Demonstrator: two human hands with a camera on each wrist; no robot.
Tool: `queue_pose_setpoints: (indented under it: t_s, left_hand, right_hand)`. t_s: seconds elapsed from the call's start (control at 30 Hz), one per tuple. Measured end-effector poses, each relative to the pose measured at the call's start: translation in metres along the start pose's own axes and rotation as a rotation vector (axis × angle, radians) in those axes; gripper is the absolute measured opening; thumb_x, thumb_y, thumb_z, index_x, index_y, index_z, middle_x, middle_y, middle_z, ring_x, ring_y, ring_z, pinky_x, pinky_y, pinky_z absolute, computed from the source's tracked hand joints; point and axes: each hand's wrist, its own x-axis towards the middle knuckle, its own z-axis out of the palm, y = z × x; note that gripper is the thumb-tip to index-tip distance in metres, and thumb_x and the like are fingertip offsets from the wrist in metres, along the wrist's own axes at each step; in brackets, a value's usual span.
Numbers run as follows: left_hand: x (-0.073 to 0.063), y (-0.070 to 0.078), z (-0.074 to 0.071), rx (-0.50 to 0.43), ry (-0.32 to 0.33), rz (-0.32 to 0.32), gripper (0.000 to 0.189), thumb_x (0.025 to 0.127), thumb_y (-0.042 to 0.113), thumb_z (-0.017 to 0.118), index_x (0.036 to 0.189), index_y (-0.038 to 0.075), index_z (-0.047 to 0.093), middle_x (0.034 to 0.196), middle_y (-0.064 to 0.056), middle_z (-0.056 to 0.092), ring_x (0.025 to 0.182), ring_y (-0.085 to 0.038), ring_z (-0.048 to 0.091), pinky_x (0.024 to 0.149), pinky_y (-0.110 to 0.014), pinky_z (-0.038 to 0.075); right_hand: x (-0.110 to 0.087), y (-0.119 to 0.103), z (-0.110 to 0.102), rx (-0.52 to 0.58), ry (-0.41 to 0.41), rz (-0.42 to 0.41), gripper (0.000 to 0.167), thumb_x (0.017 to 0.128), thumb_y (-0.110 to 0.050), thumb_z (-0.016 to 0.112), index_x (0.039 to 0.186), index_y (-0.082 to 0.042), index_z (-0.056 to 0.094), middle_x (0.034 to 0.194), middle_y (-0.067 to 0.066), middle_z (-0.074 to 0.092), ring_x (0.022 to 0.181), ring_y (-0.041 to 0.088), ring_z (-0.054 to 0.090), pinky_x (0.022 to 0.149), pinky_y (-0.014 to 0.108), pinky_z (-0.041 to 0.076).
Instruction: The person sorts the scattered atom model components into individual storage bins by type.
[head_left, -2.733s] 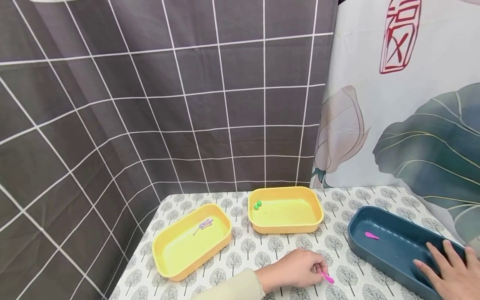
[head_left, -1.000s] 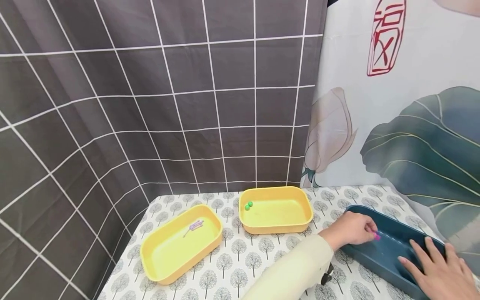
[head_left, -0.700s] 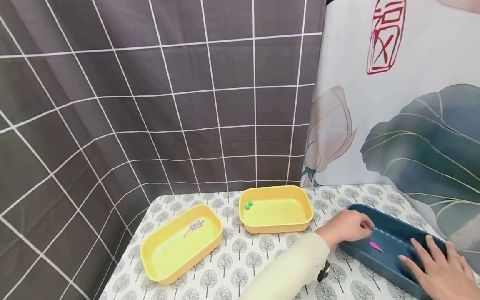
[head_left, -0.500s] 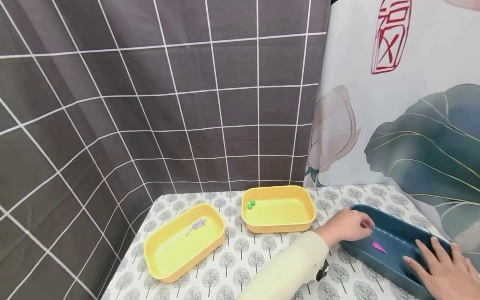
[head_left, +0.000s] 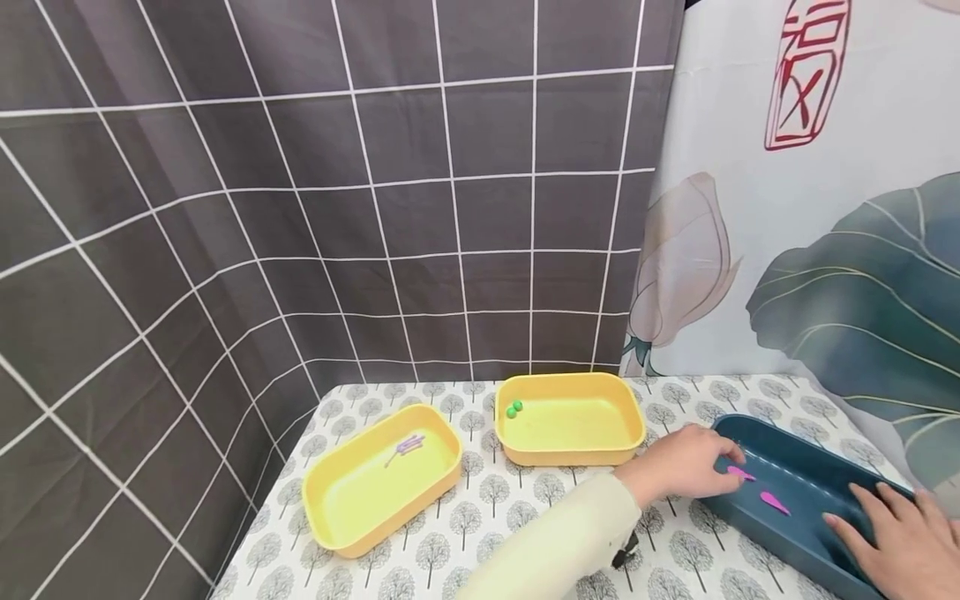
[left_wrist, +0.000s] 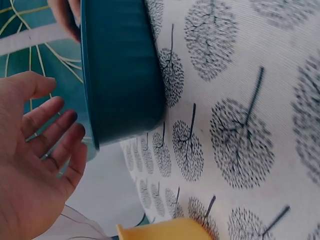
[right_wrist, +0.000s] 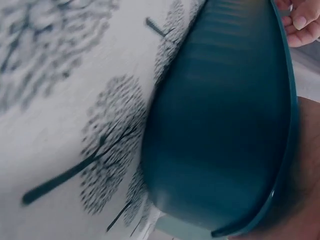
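Observation:
Two small pink spoon-like pieces lie in the dark blue bin (head_left: pixel 806 475) at the right of the head view: one pink piece (head_left: pixel 774 502) in full sight, the other pink piece (head_left: pixel 741 473) partly behind my left fingers. My left hand (head_left: pixel 693 462) hovers at the bin's far left end, fingers loosely bent, holding nothing; the left wrist view shows its bare palm beside the bin's rim. Over the bin's near right end, my right hand (head_left: pixel 907 529) rests with fingers spread and straight. The right wrist view shows mostly the bin's outer wall (right_wrist: pixel 220 120).
A yellow bin (head_left: pixel 570 458) with two green balls (head_left: pixel 514 409) stands at the back middle. Left of it, an angled yellow bin (head_left: pixel 405 522) holds several thin purple pieces (head_left: pixel 406 446). The tree-print tablecloth (head_left: pixel 495 533) spreads under all bins, with a dark grid curtain (head_left: pixel 487 208) behind.
My left hand carried a pink piece from the tablecloth into the blue bin and let go of it. Its fingers have since loosened and drawn back slightly, uncovering the other piece. My right hand stays put.

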Motion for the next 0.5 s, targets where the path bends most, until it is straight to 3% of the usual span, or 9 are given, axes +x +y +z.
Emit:
queue_pose_setpoints:
  t_s: [0.2,0.5]
  left_hand:
    - [-0.022,-0.011,-0.002,0.084,0.048,0.004,0.033,0.096,0.052,0.061,0.128,0.043,0.063,0.131,0.028,0.058,0.119,0.007,0.049,0.1,-0.013,0.038]
    - [-0.05,-0.039,-0.006,0.068,0.131,-0.025,0.033,0.097,0.05,0.059,0.127,0.039,0.064,0.131,0.025,0.06,0.125,0.002,0.049,0.103,-0.018,0.039]
  right_hand:
    - [0.012,-0.02,-0.01,0.025,0.041,-0.176,0.06,0.086,-0.032,0.078,0.113,0.018,0.061,0.114,0.045,0.051,0.107,0.061,0.046,0.094,0.073,0.038]
    - [0.02,-0.055,-0.027,0.177,0.067,-0.306,0.056,0.093,-0.034,0.073,0.121,0.013,0.061,0.121,0.04,0.054,0.108,0.059,0.049,0.088,0.075,0.04]
